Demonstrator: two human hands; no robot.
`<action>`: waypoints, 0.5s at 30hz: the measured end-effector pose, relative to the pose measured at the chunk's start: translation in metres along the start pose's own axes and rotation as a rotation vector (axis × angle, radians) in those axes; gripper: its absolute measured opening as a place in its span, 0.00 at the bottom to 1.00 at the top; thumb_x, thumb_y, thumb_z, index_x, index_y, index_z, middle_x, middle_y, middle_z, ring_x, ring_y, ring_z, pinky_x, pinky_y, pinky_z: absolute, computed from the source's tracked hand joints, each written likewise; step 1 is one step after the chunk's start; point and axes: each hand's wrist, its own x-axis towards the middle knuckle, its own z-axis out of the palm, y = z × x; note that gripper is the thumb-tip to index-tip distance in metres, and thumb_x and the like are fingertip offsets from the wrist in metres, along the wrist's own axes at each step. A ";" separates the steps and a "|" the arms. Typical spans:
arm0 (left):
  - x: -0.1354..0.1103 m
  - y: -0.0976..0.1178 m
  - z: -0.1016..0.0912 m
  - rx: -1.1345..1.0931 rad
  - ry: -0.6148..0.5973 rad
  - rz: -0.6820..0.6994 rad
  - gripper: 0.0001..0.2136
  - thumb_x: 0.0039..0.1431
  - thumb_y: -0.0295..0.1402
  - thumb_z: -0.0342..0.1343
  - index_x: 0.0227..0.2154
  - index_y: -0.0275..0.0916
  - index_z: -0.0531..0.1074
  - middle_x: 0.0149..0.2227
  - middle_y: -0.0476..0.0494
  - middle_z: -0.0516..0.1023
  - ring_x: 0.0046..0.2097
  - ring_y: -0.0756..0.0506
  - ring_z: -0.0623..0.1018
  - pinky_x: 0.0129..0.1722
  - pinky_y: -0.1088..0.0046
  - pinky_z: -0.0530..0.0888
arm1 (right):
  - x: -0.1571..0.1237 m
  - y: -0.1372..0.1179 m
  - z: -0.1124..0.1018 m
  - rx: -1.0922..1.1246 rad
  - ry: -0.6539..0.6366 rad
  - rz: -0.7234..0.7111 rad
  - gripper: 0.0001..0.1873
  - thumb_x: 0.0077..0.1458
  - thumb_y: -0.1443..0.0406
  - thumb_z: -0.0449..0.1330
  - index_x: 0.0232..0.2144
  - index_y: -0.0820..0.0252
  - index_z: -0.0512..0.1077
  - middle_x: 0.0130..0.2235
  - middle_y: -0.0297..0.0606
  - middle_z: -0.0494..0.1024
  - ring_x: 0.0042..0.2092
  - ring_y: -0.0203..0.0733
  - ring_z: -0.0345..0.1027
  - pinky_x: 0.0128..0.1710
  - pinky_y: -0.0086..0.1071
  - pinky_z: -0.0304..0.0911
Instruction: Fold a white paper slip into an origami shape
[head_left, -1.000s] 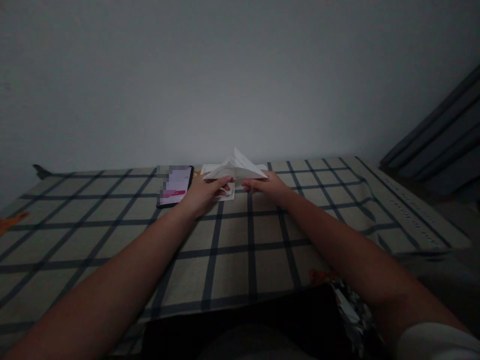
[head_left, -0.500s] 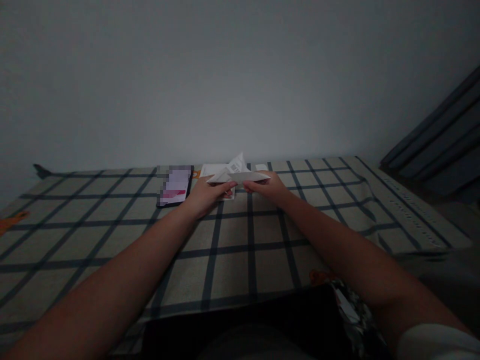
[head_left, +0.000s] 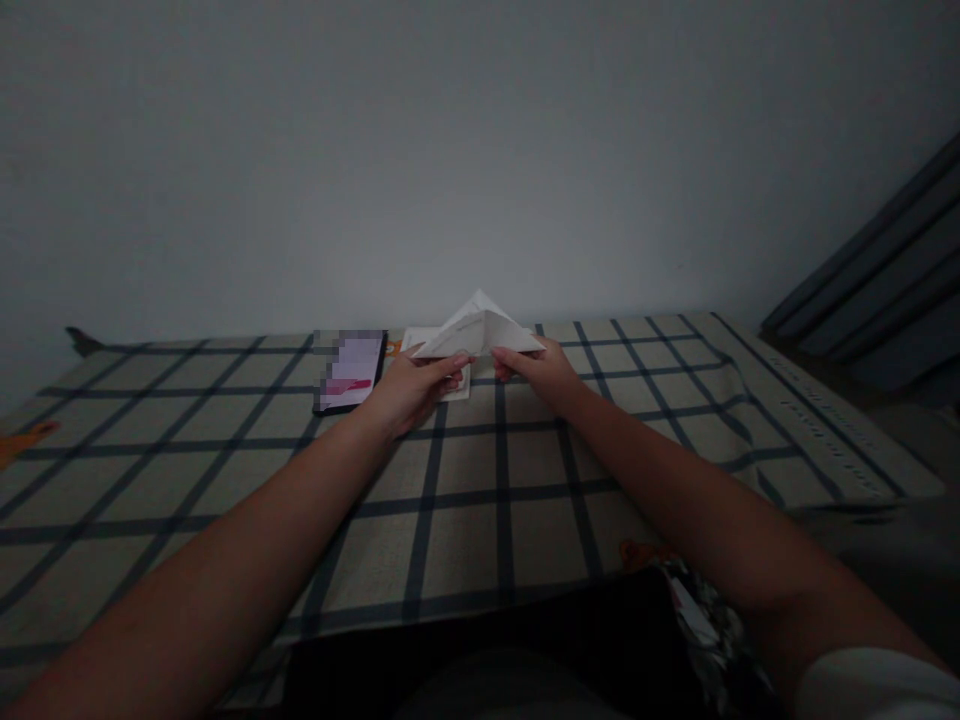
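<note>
Near edge: dark clothing (head_left: pixel 480 650) fills the bottom, with a white sleeve (head_left: pixel 874 685) at right, cut off by the frame.
Orange patch: a scrap of orange (head_left: pixel 637 553) peeks out beside the right forearm, too dim to name.
Checked cloth: it spreads over the desk (head_left: pixel 465 545), and the lettering (head_left: pixel 825 425) at the right is unreadable.
Left hand: here it is (head_left: pixel 409 385), pinching the paper's left side, thumb over, other fingers largely hidden.
Right hand: matching opposite (head_left: pixel 547 372), pinching the right side, fingers curled underneath.
Folded white paper: up between both hands at the far middle (head_left: pixel 480 320), peak away, a crease down its centre.
Progress: folding is well begun, I'd judge; the sides stand apart, neither pressed flat nor set down. Inner folds are hidden.
Printed sheet: lies beyond the left hand (head_left: pixel 415 336), partly covered, its print too small.
Smartphone: left of that hand (head_left: pixel 361 358), screen lit, partly pixelated.
Wall: plain, grey and dim (head_left: pixel 480 150).
</note>
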 end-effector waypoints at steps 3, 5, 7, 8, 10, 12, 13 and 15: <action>-0.002 -0.002 0.002 0.083 0.010 0.066 0.15 0.37 0.37 0.75 0.27 0.35 0.79 0.26 0.45 0.78 0.25 0.51 0.72 0.27 0.74 0.70 | 0.001 0.002 -0.001 -0.004 -0.032 0.037 0.22 0.43 0.50 0.71 0.29 0.63 0.74 0.28 0.39 0.78 0.30 0.38 0.72 0.33 0.35 0.71; -0.002 -0.003 0.002 0.153 0.002 0.088 0.14 0.40 0.39 0.74 0.26 0.34 0.78 0.25 0.45 0.77 0.25 0.50 0.72 0.26 0.73 0.69 | 0.000 0.002 -0.002 -0.033 -0.072 0.050 0.22 0.43 0.50 0.70 0.29 0.63 0.75 0.28 0.38 0.77 0.30 0.38 0.72 0.34 0.34 0.70; -0.002 -0.005 0.000 0.216 0.000 0.104 0.14 0.43 0.40 0.72 0.25 0.34 0.78 0.24 0.44 0.77 0.25 0.49 0.73 0.27 0.73 0.69 | 0.000 0.001 -0.002 -0.072 -0.098 0.041 0.22 0.45 0.50 0.70 0.27 0.63 0.74 0.27 0.39 0.77 0.31 0.38 0.72 0.34 0.34 0.70; -0.001 -0.006 -0.002 0.255 0.001 0.110 0.15 0.44 0.41 0.71 0.25 0.34 0.78 0.25 0.44 0.78 0.26 0.49 0.73 0.28 0.73 0.69 | 0.000 0.000 -0.002 -0.089 -0.101 0.035 0.21 0.45 0.50 0.69 0.27 0.63 0.74 0.27 0.39 0.77 0.31 0.38 0.72 0.33 0.34 0.69; 0.000 -0.007 -0.006 0.350 -0.002 0.122 0.16 0.45 0.43 0.70 0.26 0.34 0.78 0.26 0.43 0.79 0.27 0.48 0.74 0.29 0.72 0.69 | 0.000 -0.001 -0.002 -0.112 -0.099 0.025 0.22 0.45 0.50 0.69 0.27 0.64 0.74 0.27 0.39 0.77 0.31 0.38 0.71 0.33 0.34 0.69; 0.002 -0.008 -0.009 0.418 -0.032 0.130 0.17 0.48 0.46 0.69 0.29 0.34 0.78 0.29 0.41 0.80 0.29 0.47 0.75 0.30 0.71 0.70 | 0.000 -0.001 -0.002 -0.120 -0.094 0.025 0.22 0.44 0.50 0.70 0.28 0.64 0.74 0.27 0.38 0.77 0.30 0.38 0.71 0.32 0.33 0.68; 0.003 -0.009 -0.010 0.439 -0.045 0.131 0.18 0.49 0.46 0.68 0.30 0.34 0.78 0.29 0.41 0.80 0.29 0.46 0.76 0.30 0.71 0.71 | 0.000 -0.001 -0.003 -0.116 -0.095 0.027 0.21 0.44 0.50 0.70 0.28 0.64 0.74 0.27 0.38 0.77 0.30 0.37 0.71 0.32 0.33 0.68; 0.003 -0.009 -0.011 0.470 -0.046 0.136 0.18 0.50 0.48 0.67 0.29 0.35 0.78 0.28 0.43 0.79 0.29 0.47 0.75 0.31 0.71 0.71 | 0.001 0.001 -0.004 -0.093 -0.104 0.026 0.21 0.45 0.51 0.69 0.28 0.64 0.74 0.27 0.37 0.77 0.30 0.37 0.70 0.32 0.32 0.68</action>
